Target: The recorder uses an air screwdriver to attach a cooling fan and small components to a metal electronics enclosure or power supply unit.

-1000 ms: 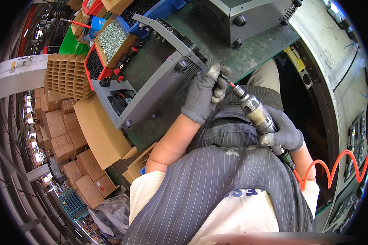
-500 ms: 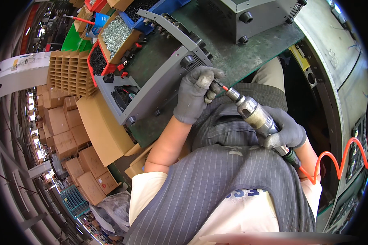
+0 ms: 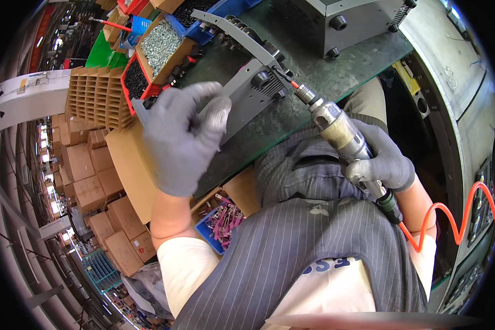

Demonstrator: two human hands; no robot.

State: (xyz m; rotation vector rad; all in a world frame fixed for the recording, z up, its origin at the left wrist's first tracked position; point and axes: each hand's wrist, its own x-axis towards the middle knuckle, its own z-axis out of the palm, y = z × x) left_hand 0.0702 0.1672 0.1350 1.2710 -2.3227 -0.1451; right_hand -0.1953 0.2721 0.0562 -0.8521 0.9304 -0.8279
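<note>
My right hand (image 3: 388, 162), in a grey glove, is wrapped round a pneumatic screwdriver (image 3: 340, 132) with a metal body. Its bit points up and left, the tip at the end of a grey metal housing (image 3: 247, 102), close to a black rubber foot (image 3: 261, 79); whether they touch I cannot tell. My left hand (image 3: 184, 137), also gloved, is raised over the left part of that housing, thumb and fingers apart. Nothing shows in it, and it hides much of the housing. Red-orange coiled air hose (image 3: 434, 209) trails from the screwdriver's rear end.
A second grey housing (image 3: 363, 27) with black feet stands at the far edge of the green bench top (image 3: 324, 71). Beyond my left hand are a red bin of black screws (image 3: 135, 80) and a box of silver screws (image 3: 159, 47). A blue tray (image 3: 206, 231) holds pink-purple parts.
My left hand has left the screwdriver's bit and moved left, its fingers spreading. The screwdriver in my right hand has shifted slightly up and left, its tip now by the housing's end.
</note>
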